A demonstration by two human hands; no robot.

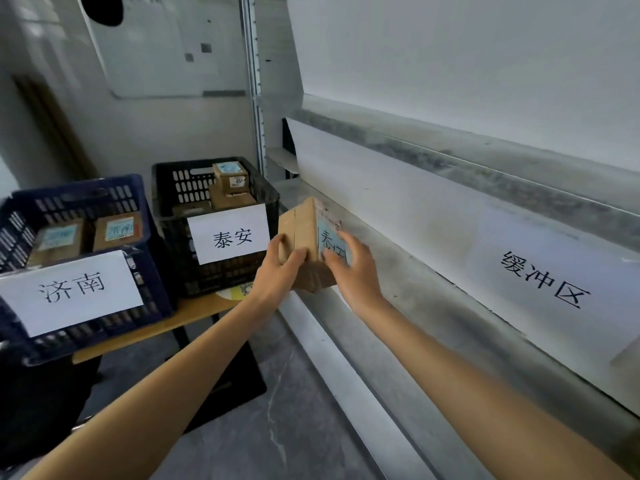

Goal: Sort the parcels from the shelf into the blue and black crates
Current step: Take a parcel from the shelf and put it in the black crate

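Observation:
A small brown cardboard parcel with a pale blue handwritten label is held between both hands, just right of the black crate. My left hand grips its left side with the thumb curled over the edge. My right hand holds its labelled face, fingers spread over the label. The black crate carries a white sign and holds several brown parcels. The blue crate to its left has its own white sign and holds two labelled parcels. The grey metal shelf runs along the right.
Both crates stand on a low wooden table. A white sign with black characters hangs on the shelf's back panel. A dark mat lies on the grey floor under the table. A metal upright stands behind the black crate.

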